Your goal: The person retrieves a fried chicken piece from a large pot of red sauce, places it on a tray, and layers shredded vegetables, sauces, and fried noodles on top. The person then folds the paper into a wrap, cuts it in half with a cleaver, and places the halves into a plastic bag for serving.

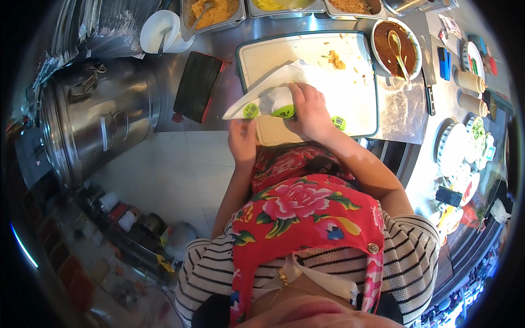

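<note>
Over the near edge of a white cutting board [362,117] lies a white paper wrapper [268,90] with round green marks. A tan, flat, folded piece [273,131] sits against its near side; whether it is dough or paper I cannot tell. My left hand [242,143] is closed at the left end, its fingertips pinching where the wrapper's edge meets the tan piece. My right hand [313,112] curls over the wrapper's right part, fingers together on top and pressing it. The right thumb is hidden beneath.
Orange crumbs [334,59] lie on the board. Right of it stand a bowl of brown sauce [389,52] with a spoon and a knife [431,101]. Food trays [216,16] line the back. A dark box [199,86] and a large steel drum [109,117] are left.
</note>
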A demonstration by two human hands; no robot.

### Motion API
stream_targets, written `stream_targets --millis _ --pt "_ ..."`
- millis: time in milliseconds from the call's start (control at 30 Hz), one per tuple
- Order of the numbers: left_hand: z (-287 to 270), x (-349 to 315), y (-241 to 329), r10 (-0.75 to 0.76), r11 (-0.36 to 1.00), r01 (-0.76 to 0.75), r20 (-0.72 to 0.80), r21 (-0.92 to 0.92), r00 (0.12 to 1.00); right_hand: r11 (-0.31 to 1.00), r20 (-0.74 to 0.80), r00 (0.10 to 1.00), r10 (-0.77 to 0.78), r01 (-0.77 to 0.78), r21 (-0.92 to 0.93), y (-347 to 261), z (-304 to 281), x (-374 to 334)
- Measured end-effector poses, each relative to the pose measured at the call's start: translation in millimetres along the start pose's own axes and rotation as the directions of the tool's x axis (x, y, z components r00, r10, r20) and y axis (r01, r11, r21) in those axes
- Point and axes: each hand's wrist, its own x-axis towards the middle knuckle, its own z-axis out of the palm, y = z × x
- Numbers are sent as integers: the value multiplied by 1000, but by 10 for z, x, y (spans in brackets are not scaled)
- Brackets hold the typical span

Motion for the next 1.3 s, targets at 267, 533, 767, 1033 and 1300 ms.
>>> stream_targets --millis 267,533,767,1033,1300 --pt "501 325 261 793 514 -786 160 344 588 1000 16 1000 -1 1 -6 31 52 11" --pt "616 752 436 675 505 -863 631 -17 382 996 -10 999 -49 48 -69 97 211 -60" --pt "632 851 585 633 387 -922 726 3 268 987 -16 999 46 -48 -152 -170 -42 -53" --pt "623 860 590 449 475 -880 850 33 274 -210 307 398 864 -269 940 -272 89 -958" --pt "637 824 525 529 421 -905 827 -60 191 881 -558 700 445 -233 411 -262 534 -393"
